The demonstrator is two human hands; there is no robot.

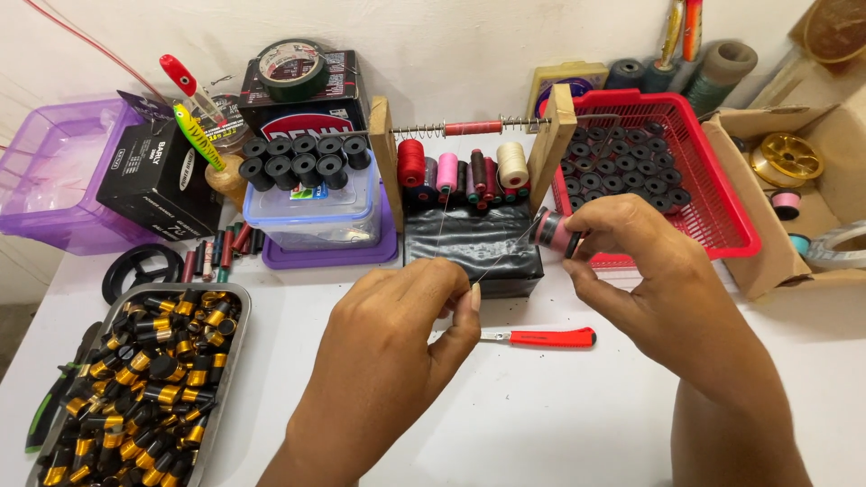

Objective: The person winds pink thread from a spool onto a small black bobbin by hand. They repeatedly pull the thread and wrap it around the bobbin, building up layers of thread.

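Above white table [541, 415] — right hand [658, 271] grips pink spool [552, 232] | left hand [397, 334] pinches thread [501, 261]

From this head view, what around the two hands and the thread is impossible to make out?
- Left hand fingertips: curled under, so the grip on the thread is hidden.
- Thread: too thin to trace to a spool on the wooden rack.
- Pink bobbin: mostly covered by the right hand.
- Red-handled tool: tip hidden behind the left hand.
- Metal tray of black-and-gold parts: cut off by the bottom edge.
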